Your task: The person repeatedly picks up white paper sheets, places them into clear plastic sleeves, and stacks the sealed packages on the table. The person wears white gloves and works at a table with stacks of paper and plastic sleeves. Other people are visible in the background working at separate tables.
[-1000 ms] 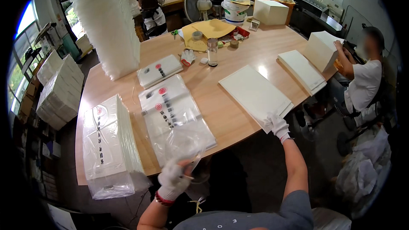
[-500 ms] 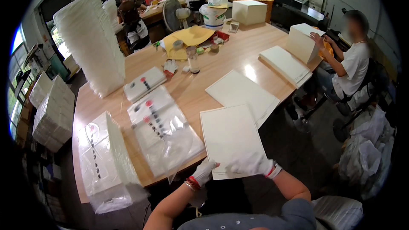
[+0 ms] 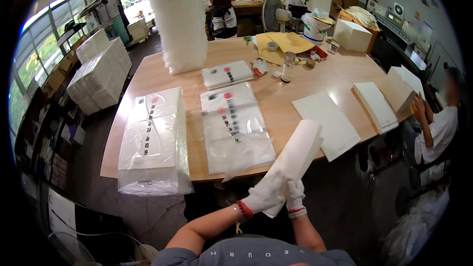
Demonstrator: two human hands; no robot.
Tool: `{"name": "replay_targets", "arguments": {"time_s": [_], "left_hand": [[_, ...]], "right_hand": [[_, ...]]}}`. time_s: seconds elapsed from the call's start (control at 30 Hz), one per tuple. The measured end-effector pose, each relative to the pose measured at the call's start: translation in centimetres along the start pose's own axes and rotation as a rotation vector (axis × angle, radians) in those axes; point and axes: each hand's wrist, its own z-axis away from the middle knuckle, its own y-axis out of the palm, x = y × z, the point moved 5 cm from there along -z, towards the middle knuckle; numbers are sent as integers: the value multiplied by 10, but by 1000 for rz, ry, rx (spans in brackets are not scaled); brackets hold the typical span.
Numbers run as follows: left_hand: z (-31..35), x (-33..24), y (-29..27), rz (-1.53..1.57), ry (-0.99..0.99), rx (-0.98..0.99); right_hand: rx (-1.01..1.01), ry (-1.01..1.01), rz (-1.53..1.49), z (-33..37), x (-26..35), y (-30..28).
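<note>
Both gloved hands grip the near end of a white sheet stack (image 3: 295, 160), which is curled lengthwise and tilted up over the near edge of the wooden table (image 3: 315, 76). Left hand (image 3: 266, 194) is wrapped closed around the stack's lower left side; right hand (image 3: 295, 194) is closed on its lower right corner, the two touching. Step in hand looks like rolling or squaring the sheets to feed them into a bag. The next move likely needs the curled stack aimed at the mouth of the clear plastic bag (image 3: 236, 128), which lies flat on the table just left of the stack; the bag mouth looks loose at the near edge, so one hand may have to free up to open it. Further left on the table sits a bagged white bundle (image 3: 155, 140). Beyond the clear bag lies a smaller filled packet (image 3: 227, 74), and past it a tall pile of white trays (image 3: 180, 17). Right of the stack lie a flat white sheet (image 3: 327, 123) and more white stacks (image 3: 377, 106). A clear bottle (image 3: 288, 66) stands mid-table. A seated person (image 3: 436, 123) works at the table's right end, well apart. Nothing blocks the bag mouth; only its limp flap could snag the sheets.
</note>
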Motion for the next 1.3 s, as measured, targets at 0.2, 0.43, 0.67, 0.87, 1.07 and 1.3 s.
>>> {"name": "replay_targets", "arguments": {"time_s": [0.2, 0.43, 0.67, 0.87, 1.07, 1.3], "left_hand": [[-22, 110, -92, 127, -207, -321], [-59, 140, -131, 1161, -294, -148], [-62, 43, -47, 307, 143, -188], [-37, 96, -53, 169, -128, -215], [13, 169, -51, -637, 38, -641], [63, 213, -47, 466, -507, -611]], "right_hand": [[104, -255, 345, 31, 109, 26], [382, -860, 1191, 53, 149, 55], [614, -419, 1677, -15, 74, 82], [95, -612, 1394, -63, 63, 105], [124, -217, 1578, -122, 13, 101], [335, -62, 1581, -77, 1, 72]]}}
